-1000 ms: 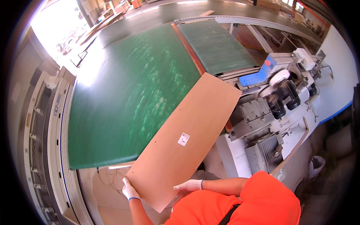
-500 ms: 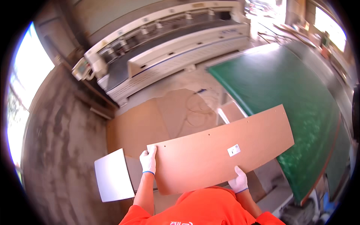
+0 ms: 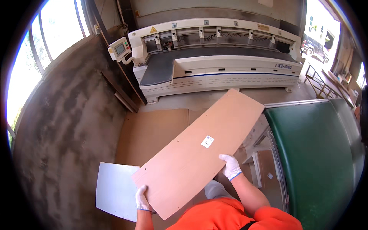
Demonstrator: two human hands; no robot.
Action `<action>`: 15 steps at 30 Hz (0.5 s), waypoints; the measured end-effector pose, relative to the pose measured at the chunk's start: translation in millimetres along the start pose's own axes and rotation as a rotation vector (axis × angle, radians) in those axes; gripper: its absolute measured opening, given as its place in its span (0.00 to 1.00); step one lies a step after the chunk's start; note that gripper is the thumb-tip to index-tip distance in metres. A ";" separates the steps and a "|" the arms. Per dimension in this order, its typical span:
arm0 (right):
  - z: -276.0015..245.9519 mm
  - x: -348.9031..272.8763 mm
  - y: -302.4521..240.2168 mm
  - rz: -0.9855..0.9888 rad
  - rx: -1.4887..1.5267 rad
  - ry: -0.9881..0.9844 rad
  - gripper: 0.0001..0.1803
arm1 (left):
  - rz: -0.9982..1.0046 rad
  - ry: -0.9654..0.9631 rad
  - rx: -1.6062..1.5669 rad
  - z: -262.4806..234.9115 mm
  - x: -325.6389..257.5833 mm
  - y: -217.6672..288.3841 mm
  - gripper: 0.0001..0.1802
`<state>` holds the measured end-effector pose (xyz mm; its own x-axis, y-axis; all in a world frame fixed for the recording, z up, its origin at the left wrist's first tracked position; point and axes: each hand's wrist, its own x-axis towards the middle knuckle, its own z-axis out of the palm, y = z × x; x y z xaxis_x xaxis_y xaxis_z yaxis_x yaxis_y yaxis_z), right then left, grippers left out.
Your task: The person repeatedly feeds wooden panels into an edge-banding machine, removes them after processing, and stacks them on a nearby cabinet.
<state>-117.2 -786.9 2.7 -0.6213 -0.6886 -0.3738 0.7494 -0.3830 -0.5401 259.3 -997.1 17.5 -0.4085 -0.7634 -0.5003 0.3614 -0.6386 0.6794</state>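
floor (image 3: 69,126) | brown boards (image 3: 153,134) flat | white sheet (image 3: 115,189) flat

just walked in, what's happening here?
A person in an orange top carries a long tan board with both gloved hands: left hand at its near end, right hand on its long edge. The board is held flat in the air, above brown sheets and a white panel lying on the floor, between a green conveyor table and a large white machine.
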 end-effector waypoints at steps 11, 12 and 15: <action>197.3 338.1 25.1 0.261 -0.159 -0.115 0.18 | 0.229 -0.077 -0.097 206.4 112.6 33.9 0.41; 206.0 350.3 33.0 0.297 -0.182 -0.113 0.18 | 0.258 -0.071 -0.111 215.0 137.0 35.6 0.35; 205.1 383.3 59.1 0.356 -0.063 -0.258 0.18 | 0.205 -0.012 -0.166 228.2 218.0 39.9 0.28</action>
<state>-264.2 -1199.7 -17.8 -0.2437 -0.9051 -0.3485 0.8857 -0.0614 -0.4601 -6.7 -1166.9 58.0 -0.3223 -0.8781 -0.3536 0.5699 -0.4783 0.6682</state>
